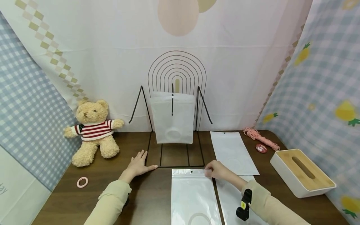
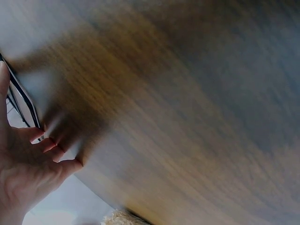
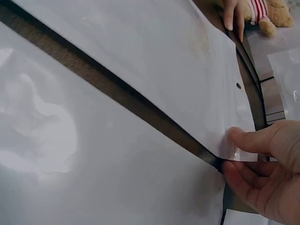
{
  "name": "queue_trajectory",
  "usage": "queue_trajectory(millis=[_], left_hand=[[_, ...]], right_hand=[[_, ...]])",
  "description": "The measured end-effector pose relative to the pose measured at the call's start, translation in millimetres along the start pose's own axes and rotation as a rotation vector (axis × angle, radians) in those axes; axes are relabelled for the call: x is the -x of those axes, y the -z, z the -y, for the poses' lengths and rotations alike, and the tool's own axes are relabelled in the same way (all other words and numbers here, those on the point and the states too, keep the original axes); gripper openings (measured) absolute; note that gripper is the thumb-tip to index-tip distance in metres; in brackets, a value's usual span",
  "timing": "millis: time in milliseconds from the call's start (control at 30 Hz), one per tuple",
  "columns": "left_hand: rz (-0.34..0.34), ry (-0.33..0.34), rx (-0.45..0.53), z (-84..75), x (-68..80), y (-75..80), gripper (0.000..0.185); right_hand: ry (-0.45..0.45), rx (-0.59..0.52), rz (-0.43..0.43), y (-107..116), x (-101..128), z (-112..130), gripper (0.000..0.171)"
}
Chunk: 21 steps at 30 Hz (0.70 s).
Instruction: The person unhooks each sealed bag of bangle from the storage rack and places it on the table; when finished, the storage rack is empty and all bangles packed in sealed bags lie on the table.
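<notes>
A white zip bag (image 1: 191,190) with a round hang hole lies at the front of the table, a ring shape showing through it. My right hand (image 1: 218,171) pinches its upper right corner between thumb and fingers; the right wrist view shows the thumb (image 3: 241,137) on top. My left hand (image 1: 138,165) rests with spread fingers at the front left corner of a black wire display rack (image 1: 180,166). On the rack's middle hook hangs another white zip bag (image 1: 174,122), also with a ring shape inside.
More white bags (image 1: 233,153) lie to the right. Behind them are a pink cord bundle (image 1: 261,139) and a red round badge (image 1: 261,148), with a tissue box (image 1: 302,172) at far right. A teddy bear (image 1: 94,131) sits at left, a pink ring (image 1: 82,182) before it.
</notes>
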<state>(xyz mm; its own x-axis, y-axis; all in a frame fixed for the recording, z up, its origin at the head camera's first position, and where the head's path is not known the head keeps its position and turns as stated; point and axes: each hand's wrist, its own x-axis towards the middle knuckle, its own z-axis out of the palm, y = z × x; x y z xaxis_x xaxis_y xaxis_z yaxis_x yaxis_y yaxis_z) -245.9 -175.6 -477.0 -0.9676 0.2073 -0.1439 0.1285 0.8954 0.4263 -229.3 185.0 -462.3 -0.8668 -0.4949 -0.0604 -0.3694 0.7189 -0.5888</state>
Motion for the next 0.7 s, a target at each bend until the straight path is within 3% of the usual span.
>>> queue_trajectory(millis=[233,467,600,700], left_hand=[[-0.002,0.003,0.001,0.8,-0.2,0.6,0.094],[-0.006,0.003,0.006,1.0,-0.2,2.0,0.094],[-0.017,0.008,0.009,1.3,-0.4,1.5,0.094],[-0.012,0.007,0.014,0.6,0.7,-0.9,0.094]], right_hand=[[-0.072,0.050,-0.049,-6.6,-0.4,5.3,0.020],[-0.100,0.038,-0.135,11.5,-26.3,4.6,0.070],[-0.100,0.032,-0.004,14.3,-47.7,-3.2,0.097],[-0.105,0.032,0.098,10.5,-57.7,-9.5,0.109]])
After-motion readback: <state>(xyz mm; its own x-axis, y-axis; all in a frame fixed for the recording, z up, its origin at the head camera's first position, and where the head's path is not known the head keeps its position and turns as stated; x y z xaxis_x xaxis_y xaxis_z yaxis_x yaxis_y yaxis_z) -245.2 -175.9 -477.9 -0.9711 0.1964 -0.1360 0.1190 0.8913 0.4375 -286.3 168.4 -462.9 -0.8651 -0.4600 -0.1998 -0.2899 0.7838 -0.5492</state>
